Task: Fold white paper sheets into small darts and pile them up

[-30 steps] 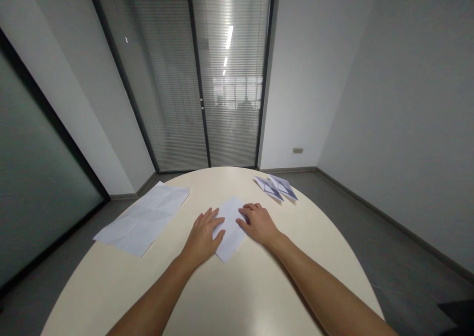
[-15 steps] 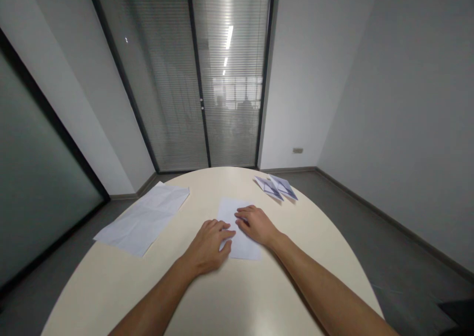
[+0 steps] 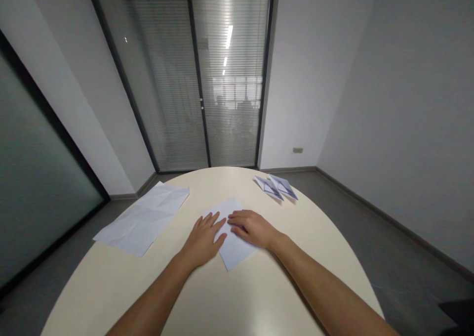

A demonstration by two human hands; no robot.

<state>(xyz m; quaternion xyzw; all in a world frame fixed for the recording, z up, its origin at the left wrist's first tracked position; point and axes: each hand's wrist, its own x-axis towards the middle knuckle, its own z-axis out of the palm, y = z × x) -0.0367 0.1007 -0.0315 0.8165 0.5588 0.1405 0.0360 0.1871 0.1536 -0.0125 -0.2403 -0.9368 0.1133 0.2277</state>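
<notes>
A sheet of white paper (image 3: 234, 252) lies flat on the pale round table, turned at an angle with one corner towards me. My left hand (image 3: 205, 239) rests on its left edge, palm down with the fingers spread. From the right, my right hand (image 3: 254, 227) lies over the paper with fingers stretched out to the left, their tips close to the left hand's. Both hands touch the paper and neither grips it. Parts of the sheet are hidden under the hands.
Creased white paper sheets (image 3: 148, 220) lie at the table's left. Two folded paper pieces (image 3: 269, 188) sit near the far right edge. The round table (image 3: 211, 301) has a curved edge, and a glass door with blinds (image 3: 233, 138) stands beyond it.
The paper has turned, so a corner now points towards me. My left hand has shifted slightly left with fingers more spread; my right hand has moved a little left.
</notes>
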